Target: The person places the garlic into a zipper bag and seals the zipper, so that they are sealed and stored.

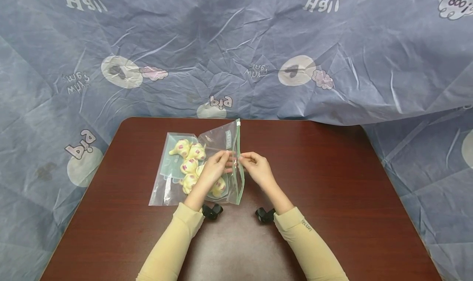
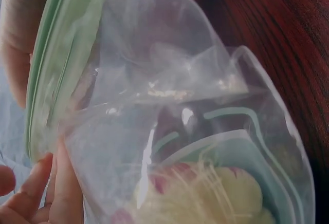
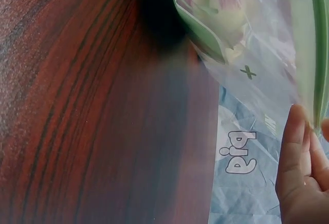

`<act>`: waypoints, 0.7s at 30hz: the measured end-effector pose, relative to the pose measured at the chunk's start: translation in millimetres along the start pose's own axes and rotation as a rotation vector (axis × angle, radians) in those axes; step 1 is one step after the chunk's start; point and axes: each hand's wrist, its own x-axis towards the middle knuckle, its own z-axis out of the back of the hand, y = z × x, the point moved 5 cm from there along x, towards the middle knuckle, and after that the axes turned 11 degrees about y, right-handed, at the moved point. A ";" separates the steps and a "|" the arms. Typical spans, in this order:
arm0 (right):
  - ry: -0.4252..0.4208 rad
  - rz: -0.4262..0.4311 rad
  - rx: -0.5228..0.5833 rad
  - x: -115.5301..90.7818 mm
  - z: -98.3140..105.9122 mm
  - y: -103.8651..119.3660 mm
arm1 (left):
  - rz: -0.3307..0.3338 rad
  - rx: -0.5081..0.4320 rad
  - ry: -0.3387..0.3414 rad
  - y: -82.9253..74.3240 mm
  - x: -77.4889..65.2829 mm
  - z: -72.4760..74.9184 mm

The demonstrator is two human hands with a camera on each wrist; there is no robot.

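Observation:
A clear zip bag (image 1: 221, 138) with a green zip edge lies left of the table's middle, its opening to the right. Inside are several garlic bulbs (image 1: 189, 166), cream with purple patches, over a pale teal panel (image 1: 171, 160). My left hand (image 1: 215, 166) reaches over the bag and pinches its plastic near the opening, other fingers spread; creases meet at a fingertip in the left wrist view. Opposite it, my right hand (image 1: 257, 168) pinches the green zip edge (image 3: 320, 44) between thumb and forefinger. The bag's mouth stands raised, its lower part gaping in the right wrist view.
The dark red-brown table (image 1: 325, 182) extends on both sides of the bag. Behind it hangs a creased grey-blue printed cloth (image 1: 229, 42). Black wrist mounts (image 1: 212, 212) sit close to the bag's near edge.

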 end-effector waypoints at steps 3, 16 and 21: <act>0.007 -0.012 0.026 2.3 0.0 0.2 | -0.005 0.009 0.009 0.5 0.3 -0.3; 0.014 -0.075 0.021 22.8 6.7 14.4 | -0.023 0.203 0.017 1.7 1.2 -0.6; 0.003 -0.077 0.002 25.5 7.3 16.3 | -0.025 0.208 0.020 1.3 0.9 -2.8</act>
